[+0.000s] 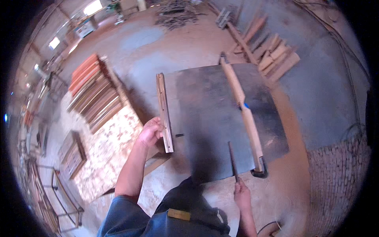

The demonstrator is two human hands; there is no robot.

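- Nearest, at six o'clock, was the person's dark apron with a yellow label (179,214).
- At five o'clock the right hand (242,193) was closed round the near end of a slender dark rod (233,162), whose free end pointed just short of twelve, over the table; whether it touched the top, I could not tell.
- At nine o'clock the left hand (152,130) pinched a wooden strip (163,112) near its lower end, fingers curled at its left edge; the thumb's exact place was unclear.
- The strip, dotted with small dark holes, ran from just short of twelve to just short of six, nearly parallel to the rod. It lay between ten and eleven o'clock from the right hand, well apart from the rod; the left hand was the nearer, already on it.
- The dark table (209,98) spread between them, a long wooden rail (244,106) crossing its three-o'clock side.
- Beyond the left hand, at ten o'clock, a light stand (114,136) bore a row of wooden pieces (96,91).
- Farther off, at one o'clock, wood offcuts (278,59) lay piled.
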